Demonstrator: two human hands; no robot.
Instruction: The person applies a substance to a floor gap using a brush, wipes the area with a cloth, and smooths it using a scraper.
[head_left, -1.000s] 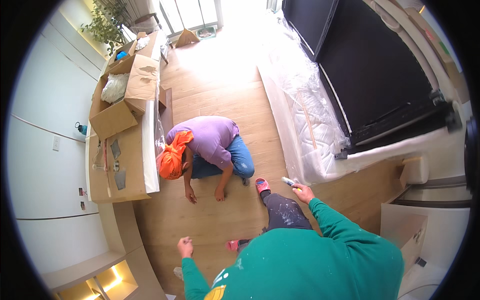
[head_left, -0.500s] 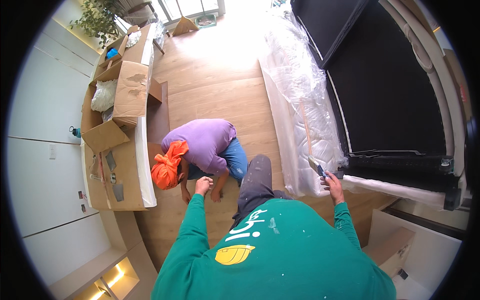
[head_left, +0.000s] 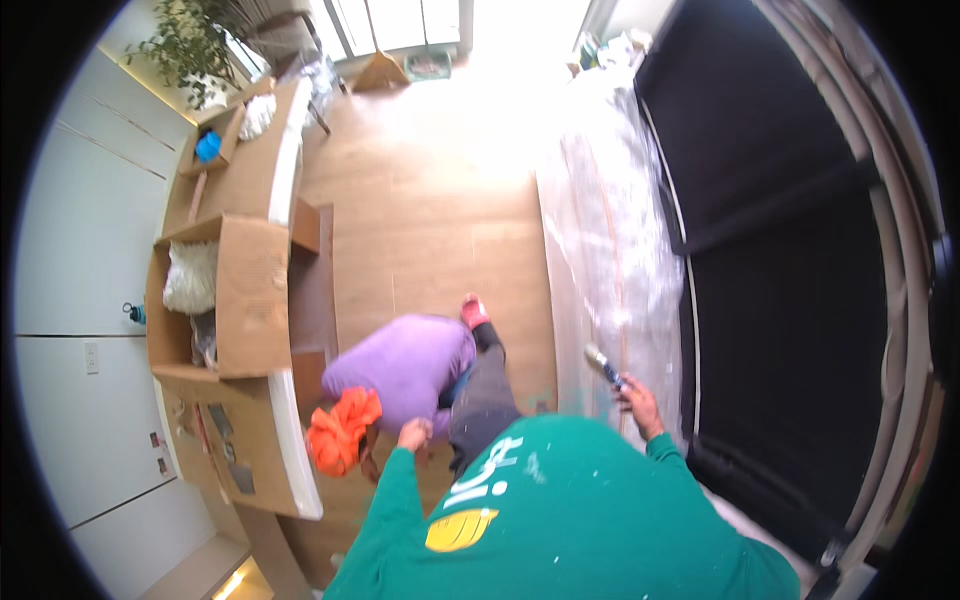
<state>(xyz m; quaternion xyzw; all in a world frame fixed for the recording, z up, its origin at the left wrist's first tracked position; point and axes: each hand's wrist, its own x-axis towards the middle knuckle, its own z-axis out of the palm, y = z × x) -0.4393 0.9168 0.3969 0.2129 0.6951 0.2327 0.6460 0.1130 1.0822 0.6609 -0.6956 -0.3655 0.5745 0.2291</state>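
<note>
My right hand [head_left: 641, 408] is closed round the dark handle of a paintbrush [head_left: 604, 367], its pale bristles pointing up and left. The brush is over a long, plastic-wrapped padded piece [head_left: 640, 260] on my right. My left hand [head_left: 415, 434] is curled into a loose fist, with nothing visible in it. It is close beside a crouching person in a purple top [head_left: 400, 365] and orange head wrap [head_left: 343, 430]. That person bends low, and their hands are mostly hidden.
A cardboard-covered bench [head_left: 260, 450] on the left bears an open carton [head_left: 250, 290] and some flat tools. Large black panels [head_left: 790, 300] stand along the right. Ahead, a broom [head_left: 381, 72] leans near the window. Wood flooring [head_left: 440, 220] runs between.
I have stepped forward, and a red-shod foot now shows ahead. The crouching person and the carton sit lower in view. My right hand still grips the brush, now farther left.
</note>
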